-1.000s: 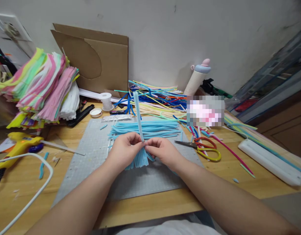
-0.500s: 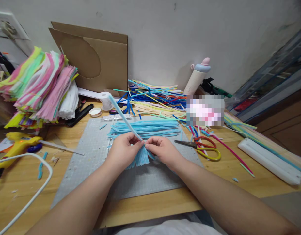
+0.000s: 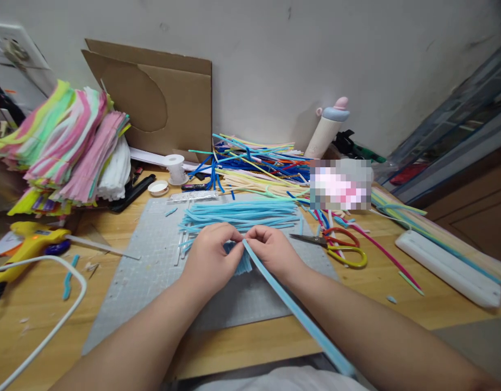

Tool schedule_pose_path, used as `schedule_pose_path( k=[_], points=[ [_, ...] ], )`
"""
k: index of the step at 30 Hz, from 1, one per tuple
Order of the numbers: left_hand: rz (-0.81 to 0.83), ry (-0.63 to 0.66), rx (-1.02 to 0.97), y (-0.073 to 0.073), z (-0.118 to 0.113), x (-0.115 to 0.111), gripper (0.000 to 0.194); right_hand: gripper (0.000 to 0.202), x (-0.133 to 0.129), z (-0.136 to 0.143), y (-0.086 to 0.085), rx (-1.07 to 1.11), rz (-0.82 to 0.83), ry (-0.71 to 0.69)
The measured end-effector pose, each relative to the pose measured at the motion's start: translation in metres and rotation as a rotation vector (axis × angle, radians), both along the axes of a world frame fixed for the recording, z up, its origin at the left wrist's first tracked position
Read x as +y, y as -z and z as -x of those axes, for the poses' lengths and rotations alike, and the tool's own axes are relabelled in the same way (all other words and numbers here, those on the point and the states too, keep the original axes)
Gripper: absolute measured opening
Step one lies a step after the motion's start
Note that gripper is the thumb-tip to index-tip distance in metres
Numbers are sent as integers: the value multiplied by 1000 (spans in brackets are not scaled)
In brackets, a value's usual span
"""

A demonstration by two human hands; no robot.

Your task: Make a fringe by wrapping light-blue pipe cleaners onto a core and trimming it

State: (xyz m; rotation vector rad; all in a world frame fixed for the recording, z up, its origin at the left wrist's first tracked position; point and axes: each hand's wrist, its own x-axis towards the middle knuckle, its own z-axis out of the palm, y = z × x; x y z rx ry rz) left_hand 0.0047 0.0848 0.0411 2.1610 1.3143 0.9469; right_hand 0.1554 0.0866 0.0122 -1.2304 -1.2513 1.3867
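Close together over the middle of the mat (image 3: 152,288), the left hand (image 3: 216,254) and right hand (image 3: 273,251) both have thumb and forefinger drawn narrow, pinching a light blue stem (image 3: 295,304) where it emerges between the two sets of fingertips. From that pinch the stem slants past the inner side of the right wrist, over the near edge of the mat, and on across the near edge of the worktop (image 3: 226,355), its free end lying in front of the right forearm. Just below the fingertips, mostly hidden by the left hand, is a clump (image 3: 244,266) of short blue pieces; whether the left fingers also grip it, I cannot tell. Beyond the knuckles, toward the mat's far edge, lies a pile (image 3: 242,210) of loose blue stems. Scissors (image 3: 348,256) cross the mat's right edge, blades toward the right hand and handles mainly on the worktop. A clear packet (image 3: 193,196) lies at the mat's far edge, with a spool (image 3: 176,168) behind it. Near the worktop's left edge is a yellow glue gun (image 3: 36,240); toward its right edge lies a white bar (image 3: 450,269).
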Motion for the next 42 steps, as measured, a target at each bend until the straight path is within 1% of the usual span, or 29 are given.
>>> schedule_pose_path(
  k=[5,7,9,11,13,15,18,21,26,29,35,38,42],
  points=[
    [-39,88,21,-3,0,0,11,16,3,-2,0,-10,-56,27],
    [-14,81,22,-6,1,2,13,15,4,-3,-1,-33,-91,7],
    [62,27,-12,-8,3,6,12,13,4,-4,-2,-63,-138,-15],
    [185,1,-57,-8,6,9,15,12,3,-4,-3,-95,-187,-22],
    [306,26,-104,-8,9,12,19,12,0,-4,-4,-136,-228,-20],
    [390,57,-156,-8,11,13,22,12,-2,-4,-7,-191,-268,-18],
    [477,59,-235,-10,12,13,23,9,-6,-4,-12,-297,-354,-31],
    [533,76,-274,-12,12,12,18,8,-8,-4,-15,-361,-420,-43],
    [590,107,-373,-13,12,13,19,9,-9,-4,-13,-279,-352,-40],
    [601,118,-397,-12,13,14,21,11,-9,-4,-14,-246,-326,-39],
    [642,136,-444,-11,13,15,21,9,-12,-4,-17,-322,-409,-40],
    [644,130,-435,-11,13,14,19,9,-13,-3,-17,-317,-396,-41],
    [606,95,-360,-9,12,16,19,10,-13,-2,-16,-236,-322,-43]
  ],
)
